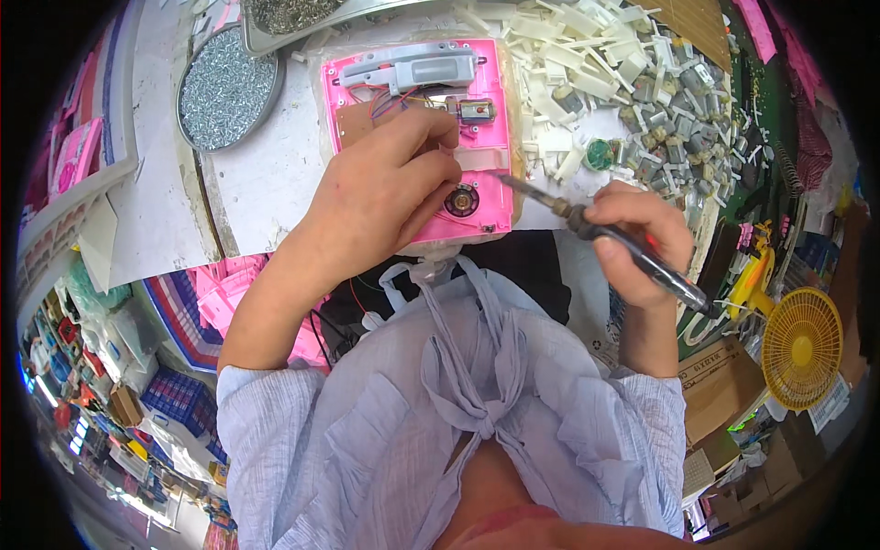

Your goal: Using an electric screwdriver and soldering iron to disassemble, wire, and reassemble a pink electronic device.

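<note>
A pink plastic housing (500, 92) lies on the table in front of me, its inside facing up. It holds a grey plastic part (417, 69), a small motor (475, 111), a round black speaker (461, 200), a pale clear strip (483, 159) and thin wires. My left hand (385, 183) rests over its left half, fingers bent and pressed together; what they hold, if anything, is hidden. In my right hand (644, 240) is a soldering iron with a black handle (642, 257). Its thin tip points left, over the housing's right edge beside the clear strip.
At the left stands a round dish (186, 124) of small screws, with a metal tray (275, 38) behind it. White plastic parts (577, 46) and grey motor-like pieces (683, 119) are heaped at the right, near a round green item (600, 154). A yellow fan (802, 348) stands at far right.
</note>
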`<state>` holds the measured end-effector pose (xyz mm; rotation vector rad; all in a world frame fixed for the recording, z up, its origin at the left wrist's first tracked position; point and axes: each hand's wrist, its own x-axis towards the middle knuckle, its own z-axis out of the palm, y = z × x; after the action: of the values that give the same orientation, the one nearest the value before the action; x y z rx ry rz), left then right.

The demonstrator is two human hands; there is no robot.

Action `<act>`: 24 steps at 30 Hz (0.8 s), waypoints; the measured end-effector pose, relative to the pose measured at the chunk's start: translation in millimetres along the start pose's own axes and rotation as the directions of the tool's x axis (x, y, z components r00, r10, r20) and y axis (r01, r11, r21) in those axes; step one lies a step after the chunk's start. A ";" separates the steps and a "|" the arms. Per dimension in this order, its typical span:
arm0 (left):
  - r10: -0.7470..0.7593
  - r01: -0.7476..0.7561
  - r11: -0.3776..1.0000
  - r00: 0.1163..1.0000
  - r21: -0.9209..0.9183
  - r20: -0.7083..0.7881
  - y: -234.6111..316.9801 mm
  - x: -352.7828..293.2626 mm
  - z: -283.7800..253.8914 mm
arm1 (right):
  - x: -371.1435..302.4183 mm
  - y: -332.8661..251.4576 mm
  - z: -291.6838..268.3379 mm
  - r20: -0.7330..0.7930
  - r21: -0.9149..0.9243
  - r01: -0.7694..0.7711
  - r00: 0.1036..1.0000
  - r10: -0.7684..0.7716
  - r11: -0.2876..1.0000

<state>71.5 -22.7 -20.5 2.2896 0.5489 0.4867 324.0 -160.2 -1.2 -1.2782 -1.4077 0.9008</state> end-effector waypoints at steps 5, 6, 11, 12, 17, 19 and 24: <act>0.029 -0.029 0.997 1.000 0.069 0.001 0.7 1.0 -0.1 | 9.5 1.6 4.2 0.136 -0.074 0.054 0.990 -0.044 0.996; 0.032 -0.031 0.997 0.999 0.069 -0.003 0.3 1.1 0.3 | 11.6 0.9 6.3 0.136 -0.076 0.059 0.990 -0.048 0.995; 0.052 -0.051 0.995 0.999 0.084 -0.010 -1.5 0.2 1.1 | 18.0 0.0 10.1 0.161 -0.094 0.065 0.986 -0.049 0.993; 0.056 -0.055 0.995 0.998 0.081 -0.011 -2.0 -0.1 1.1 | 18.9 -0.4 10.0 0.169 -0.101 0.059 0.985 -0.041 0.993; 0.074 -0.073 0.994 0.997 0.077 -0.013 -5.5 -0.5 3.1 | 20.8 0.4 11.9 0.180 -0.132 0.078 0.982 -0.053 0.988; 0.076 -0.075 0.993 0.997 0.089 -0.010 -6.0 -0.8 3.7 | 20.9 0.9 12.4 0.185 -0.138 0.078 0.981 -0.052 0.987; 0.082 -0.081 0.993 0.996 0.087 -0.015 -5.6 -0.2 3.9 | 21.1 -0.5 8.5 0.180 -0.142 0.068 0.983 -0.042 0.987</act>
<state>71.9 -21.3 -27.1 2.3995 0.4957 0.5341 316.7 -138.8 1.1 -1.2870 -1.6682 0.9038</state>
